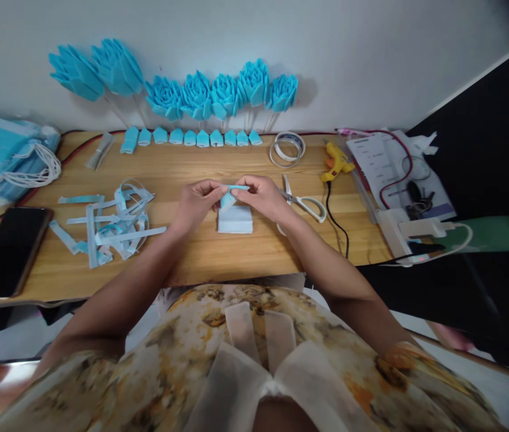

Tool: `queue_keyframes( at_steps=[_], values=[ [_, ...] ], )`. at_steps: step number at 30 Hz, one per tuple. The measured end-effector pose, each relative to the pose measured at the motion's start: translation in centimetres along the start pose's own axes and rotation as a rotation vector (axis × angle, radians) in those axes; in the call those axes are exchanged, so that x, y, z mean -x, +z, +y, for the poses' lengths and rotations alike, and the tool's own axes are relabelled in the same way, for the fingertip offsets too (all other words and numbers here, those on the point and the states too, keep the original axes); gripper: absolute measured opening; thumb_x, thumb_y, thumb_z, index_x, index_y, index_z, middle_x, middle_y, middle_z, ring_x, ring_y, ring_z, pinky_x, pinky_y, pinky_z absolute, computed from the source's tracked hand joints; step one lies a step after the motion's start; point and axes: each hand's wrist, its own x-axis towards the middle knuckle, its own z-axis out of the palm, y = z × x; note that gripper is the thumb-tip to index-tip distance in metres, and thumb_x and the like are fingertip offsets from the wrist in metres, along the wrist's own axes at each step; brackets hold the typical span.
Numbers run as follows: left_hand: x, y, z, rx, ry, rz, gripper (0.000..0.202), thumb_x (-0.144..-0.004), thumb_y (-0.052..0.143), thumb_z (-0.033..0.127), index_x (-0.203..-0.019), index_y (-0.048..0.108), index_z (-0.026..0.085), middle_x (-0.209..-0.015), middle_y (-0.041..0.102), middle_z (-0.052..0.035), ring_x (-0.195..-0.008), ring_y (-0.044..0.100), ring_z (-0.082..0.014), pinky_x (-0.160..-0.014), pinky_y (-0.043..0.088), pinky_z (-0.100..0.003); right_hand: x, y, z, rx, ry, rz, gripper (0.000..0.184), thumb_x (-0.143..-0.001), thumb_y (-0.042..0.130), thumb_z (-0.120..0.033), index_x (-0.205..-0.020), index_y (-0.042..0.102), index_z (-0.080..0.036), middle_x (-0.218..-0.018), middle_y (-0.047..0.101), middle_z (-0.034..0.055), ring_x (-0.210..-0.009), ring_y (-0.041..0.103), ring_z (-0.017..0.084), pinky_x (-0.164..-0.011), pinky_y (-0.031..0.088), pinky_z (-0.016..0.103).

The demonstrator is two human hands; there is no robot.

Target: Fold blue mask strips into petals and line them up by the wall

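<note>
Between my two hands is a small blue piece of mask fabric (227, 200), partly folded and hidden by the fingers. My left hand (200, 201) pinches its left side, and my right hand (258, 193) pinches the right side with thumb and fingers. Just below lies a stack of pale blue fabric pieces (235, 222) on the table. Beside my right wrist rest white-handled scissors (306, 204), partly covered by the hand. Along the table's back edge runs a row of folded blue fabric pieces (202, 138).
Blue fabric flowers (196, 96) on sticks stand against the wall. Cut strips (114, 222), a phone (9, 252) and packed face masks (2, 156) lie left. Tape rolls (288, 149), a yellow glue gun (337, 161), papers (384, 162) and a power strip (398, 234) are right.
</note>
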Motion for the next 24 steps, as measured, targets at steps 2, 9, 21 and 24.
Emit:
queue_keyframes(
  at_steps=[2, 9, 21, 24],
  values=[
    [0.0, 0.0, -0.1, 0.026, 0.013, -0.007, 0.018, -0.079, 0.078, 0.024, -0.065, 0.069, 0.017, -0.055, 0.059, 0.0028, -0.049, 0.05, -0.0082, -0.05, 0.041, -0.02, 0.1, 0.0, -0.3, -0.01, -0.006, -0.004, 0.034, -0.085, 0.067, -0.051, -0.079, 0.063, -0.019, -0.068, 0.055, -0.0033, -0.063, 0.045, 0.01, -0.059, 0.033, 0.025],
    [0.1, 0.3, -0.4, 0.024, 0.044, 0.035, 0.02, -0.078, 0.08, 0.029, -0.069, 0.068, 0.017, -0.059, 0.06, 0.0035, -0.05, 0.05, -0.0076, -0.05, 0.042, -0.02, 0.4, 0.1, -1.1, 0.0, 0.017, -0.055, 0.036, -0.083, 0.071, -0.052, -0.073, 0.06, -0.018, -0.063, 0.049, -0.0052, -0.06, 0.04, 0.009, -0.056, 0.028, 0.025],
    [0.0, 0.5, -1.0, 0.04, 0.057, -0.062, 0.033, -0.077, 0.082, 0.046, -0.07, 0.069, 0.017, -0.063, 0.068, -0.0017, -0.052, 0.056, -0.0092, -0.052, 0.047, -0.021, -0.3, -0.3, 0.5, -0.082, -0.01, 0.068, 0.036, -0.083, 0.071, -0.055, -0.075, 0.06, -0.021, -0.065, 0.053, -0.0043, -0.062, 0.043, 0.011, -0.059, 0.035, 0.026],
    [0.1, 0.3, -0.8, 0.025, 0.045, -0.073, 0.033, -0.079, 0.081, 0.047, -0.071, 0.07, 0.017, -0.059, 0.065, -0.0002, -0.051, 0.055, -0.0095, -0.053, 0.046, -0.022, -0.3, -0.4, 0.4, -0.061, -0.016, 0.06, 0.038, -0.083, 0.071, -0.056, -0.075, 0.06, -0.021, -0.065, 0.052, -0.0044, -0.061, 0.043, 0.011, -0.058, 0.034, 0.026]
  ],
)
